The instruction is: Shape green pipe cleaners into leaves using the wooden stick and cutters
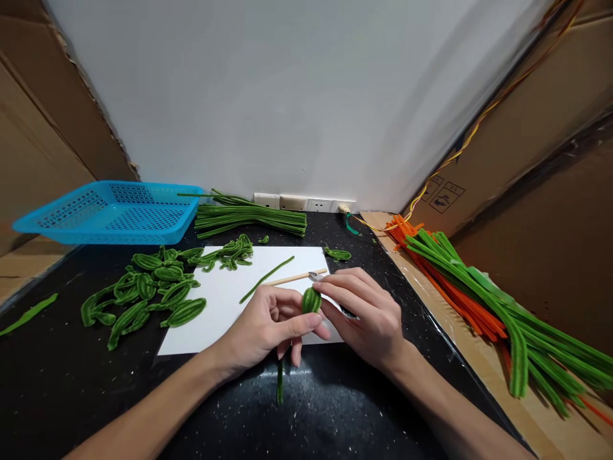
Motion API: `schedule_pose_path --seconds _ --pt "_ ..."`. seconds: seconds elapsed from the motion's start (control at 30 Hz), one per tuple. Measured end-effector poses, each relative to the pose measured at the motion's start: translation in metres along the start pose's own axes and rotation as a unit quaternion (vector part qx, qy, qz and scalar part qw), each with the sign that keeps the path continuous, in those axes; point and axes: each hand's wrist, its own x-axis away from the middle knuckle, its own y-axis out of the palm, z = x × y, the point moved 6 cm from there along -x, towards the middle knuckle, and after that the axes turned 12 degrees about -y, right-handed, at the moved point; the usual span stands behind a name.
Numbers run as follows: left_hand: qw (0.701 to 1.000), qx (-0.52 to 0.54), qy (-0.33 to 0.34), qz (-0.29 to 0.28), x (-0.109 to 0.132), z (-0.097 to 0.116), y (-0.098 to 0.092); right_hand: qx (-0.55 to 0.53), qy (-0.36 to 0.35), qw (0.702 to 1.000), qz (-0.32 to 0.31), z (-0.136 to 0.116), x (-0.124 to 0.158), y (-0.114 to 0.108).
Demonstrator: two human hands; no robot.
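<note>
My left hand (268,322) pinches a green pipe cleaner folded into a small leaf shape (311,299); its stem hangs down below my fingers to the black tabletop. My right hand (366,313) is closed around the leaf's right side, fingertips touching it. Both hands hover over the near edge of a white sheet (215,306). A thin wooden stick (294,277) with a metal tip and a loose green pipe cleaner (265,280) lie on the sheet just behind my hands.
Several finished green leaves (153,287) are piled at the left. A blue plastic basket (110,211) stands at the back left. A bundle of straight green pipe cleaners (249,220) lies by the wall. Orange and green pipe cleaners (479,294) lie on cardboard at the right.
</note>
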Motion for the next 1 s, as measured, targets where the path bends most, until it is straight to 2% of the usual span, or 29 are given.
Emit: schedule_pose_path --seconds 0.23,0.43,0.73,0.87,1.0 --pt "1.0 -0.023 0.011 0.01 0.005 0.005 0.001 0.017 0.009 0.999 -0.035 -0.001 -0.001 0.004" --pt "0.998 -0.026 0.056 0.032 0.008 0.012 0.001 -0.067 0.065 0.996 0.01 -0.002 0.001 0.003" --pt "0.997 -0.032 0.042 0.049 0.005 0.01 0.002 -0.032 0.068 0.997 0.002 0.004 0.003 0.005" --pt "0.996 -0.062 0.031 0.048 0.003 0.005 0.002 -0.048 0.109 0.993 0.014 0.006 0.007 0.004" --pt "0.996 -0.03 0.042 0.067 0.002 0.005 -0.002 -0.056 0.163 0.984 0.047 0.011 0.01 0.0"
